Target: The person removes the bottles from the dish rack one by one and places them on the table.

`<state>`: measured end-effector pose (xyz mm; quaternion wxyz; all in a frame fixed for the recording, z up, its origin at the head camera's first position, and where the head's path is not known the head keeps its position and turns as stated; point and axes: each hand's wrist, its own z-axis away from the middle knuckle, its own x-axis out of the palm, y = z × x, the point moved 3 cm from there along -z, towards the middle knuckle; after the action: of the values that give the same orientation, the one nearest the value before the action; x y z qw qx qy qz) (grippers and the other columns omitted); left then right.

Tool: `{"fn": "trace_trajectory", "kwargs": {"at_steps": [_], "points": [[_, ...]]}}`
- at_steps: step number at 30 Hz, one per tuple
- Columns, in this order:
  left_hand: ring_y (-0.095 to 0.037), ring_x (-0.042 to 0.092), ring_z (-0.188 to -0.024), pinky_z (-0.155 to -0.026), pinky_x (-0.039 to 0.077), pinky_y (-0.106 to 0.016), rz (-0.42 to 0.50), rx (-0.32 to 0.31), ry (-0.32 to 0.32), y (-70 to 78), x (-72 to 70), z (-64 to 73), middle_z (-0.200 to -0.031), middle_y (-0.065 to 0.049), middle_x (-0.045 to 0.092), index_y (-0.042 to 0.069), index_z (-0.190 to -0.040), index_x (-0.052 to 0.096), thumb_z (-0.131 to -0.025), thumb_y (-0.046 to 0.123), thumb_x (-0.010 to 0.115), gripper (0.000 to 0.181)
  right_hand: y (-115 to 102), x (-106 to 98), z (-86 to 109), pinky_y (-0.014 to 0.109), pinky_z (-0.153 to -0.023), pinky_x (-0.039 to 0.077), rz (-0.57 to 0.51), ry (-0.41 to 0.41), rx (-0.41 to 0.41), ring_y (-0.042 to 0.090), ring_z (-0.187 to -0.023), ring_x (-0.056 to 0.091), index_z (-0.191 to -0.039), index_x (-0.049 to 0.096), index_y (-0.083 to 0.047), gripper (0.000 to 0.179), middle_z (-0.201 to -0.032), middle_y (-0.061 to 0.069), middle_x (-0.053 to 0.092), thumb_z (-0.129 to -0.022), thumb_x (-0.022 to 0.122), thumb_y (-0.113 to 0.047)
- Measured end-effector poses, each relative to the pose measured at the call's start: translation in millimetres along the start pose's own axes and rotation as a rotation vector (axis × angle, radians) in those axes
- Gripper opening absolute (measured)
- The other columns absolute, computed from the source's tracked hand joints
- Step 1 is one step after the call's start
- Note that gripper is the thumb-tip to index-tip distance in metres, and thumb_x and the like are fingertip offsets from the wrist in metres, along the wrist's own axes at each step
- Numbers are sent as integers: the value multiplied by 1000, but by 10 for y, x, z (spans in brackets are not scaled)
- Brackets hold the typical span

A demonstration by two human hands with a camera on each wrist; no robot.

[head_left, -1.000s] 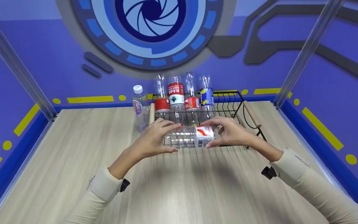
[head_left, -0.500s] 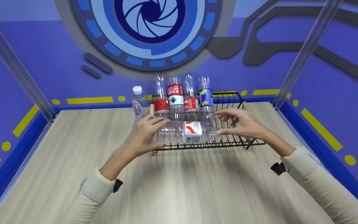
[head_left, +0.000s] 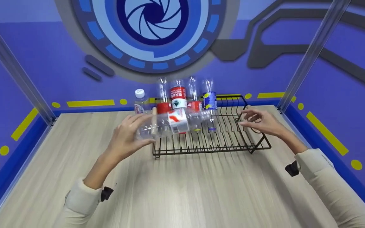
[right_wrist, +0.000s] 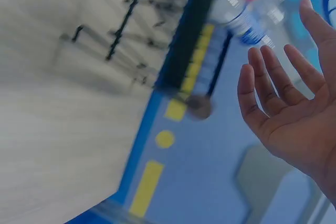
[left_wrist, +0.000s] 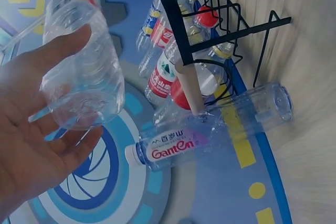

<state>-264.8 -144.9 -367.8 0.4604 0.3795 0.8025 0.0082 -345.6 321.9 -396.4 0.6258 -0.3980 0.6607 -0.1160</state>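
The clear bottle (head_left: 177, 120) hangs tilted above the left part of the black rack (head_left: 198, 152), nearer than four leaning bottles (head_left: 178, 93). Only the left wrist view shows us the Ganten bottle (left_wrist: 210, 128) from cap to base. The left hand (head_left: 127, 136) has its fingers clamped on the clear bottle's base end; the right hand's (head_left: 265, 123) fingers and thumb stand apart.

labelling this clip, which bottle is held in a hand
The bottle with the red-marked white label: the left hand grips it near its base, while the other five bottles are in or beside the rack.
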Motion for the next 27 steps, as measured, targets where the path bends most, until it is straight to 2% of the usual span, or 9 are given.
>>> {"fn": "trace_trajectory", "kwargs": {"at_steps": [5, 7, 12, 14, 17, 20, 24, 27], "points": [[-36, 60, -124, -100, 50, -55, 89, -118, 139, -138, -85, 49, -135, -14, 66, 14, -143, 58, -66, 21, 97, 87, 277, -61, 15, 20, -64, 53, -8, 46, 46, 6, -82, 66, -135, 62, 1, 47, -115, 25, 70, -95, 74, -20], [-36, 60, -123, -101, 49, -54, 170, -175, 179, -198, -111, 64, -134, -17, 65, 12, -145, 56, -67, 17, 97, 89, 355, -80, 24, 22, -59, 54, -14, 69, 41, 4, -76, 65, -133, 63, 4, 44, -112, 26, 70, -96, 73, -18], [-34, 58, -124, -102, 48, -51, 421, -340, 234, -330, -157, 90, -137, -20, 59, 13, -153, 45, -72, 7, 92, 94, 485, -140, 67, 19, -66, 51, -3, 109, 57, 4, -76, 61, -129, 65, 5, 39, -109, 27, 70, -98, 70, -18], [-33, 55, -125, -104, 46, -51, 482, -386, 251, -372, -173, 101, -139, -19, 55, 16, -156, 40, -75, 5, 91, 97, 533, -174, 97, 20, -68, 49, -17, 84, 106, 5, -79, 61, -133, 63, 3, 42, -113, 26, 68, -100, 68, -23], [-32, 52, -125, -108, 43, -50, 553, -437, 272, -420, -188, 126, -142, -18, 50, 19, -160, 34, -78, 5, 88, 99, 628, -216, 143, 24, -69, 51, -83, -10, 189, 6, -84, 64, -143, 55, -1, 50, -120, 22, 66, -102, 64, -29], [-29, 50, -125, -111, 39, -48, 676, -488, 286, -472, -159, 156, -141, -17, 47, 19, -160, 31, -82, 1, 84, 97, 736, -236, 182, 31, -78, 55, -192, -117, 264, 6, -93, 66, -153, 43, -7, 58, -123, 10, 68, -104, 60, -33], [-23, 50, -124, -108, 42, -36, 806, -574, 290, -558, -82, 194, -136, -9, 45, 20, -161, 26, -85, -2, 79, 95, 833, -221, 220, 36, -90, 54, -310, -187, 320, 8, -105, 66, -158, 32, -14, 61, -130, -1, 64, -106, 56, -35], [-18, 50, -124, -100, 47, -24, 829, -644, 271, -616, -52, 213, -136, -3, 43, 20, -163, 19, -88, 1, 76, 96, 845, -204, 231, 35, -91, 54, -328, -198, 323, 8, -108, 65, -160, 31, -16, 61, -136, 2, 61, -107, 54, -36]]}}
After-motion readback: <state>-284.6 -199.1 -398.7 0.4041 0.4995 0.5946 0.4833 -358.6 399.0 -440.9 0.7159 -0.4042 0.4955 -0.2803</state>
